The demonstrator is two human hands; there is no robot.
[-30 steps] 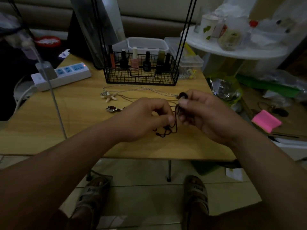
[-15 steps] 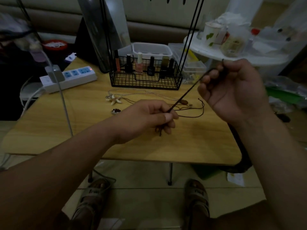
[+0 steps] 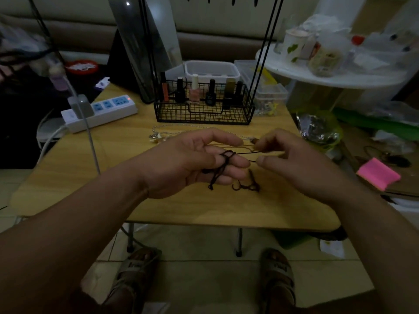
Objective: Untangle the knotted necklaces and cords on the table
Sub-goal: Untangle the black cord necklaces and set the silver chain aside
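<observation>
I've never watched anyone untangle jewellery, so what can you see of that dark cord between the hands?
The dark cord is thin, string-like, nearly black. It is knotted in loops round the outstretched fingers of the left hand, above the wooden table. Two taut strands run rightwards to the right hand, which pinches them. A loose end hangs below the left fingers; a curly length, seemingly the same cord, lies on the table.
</observation>
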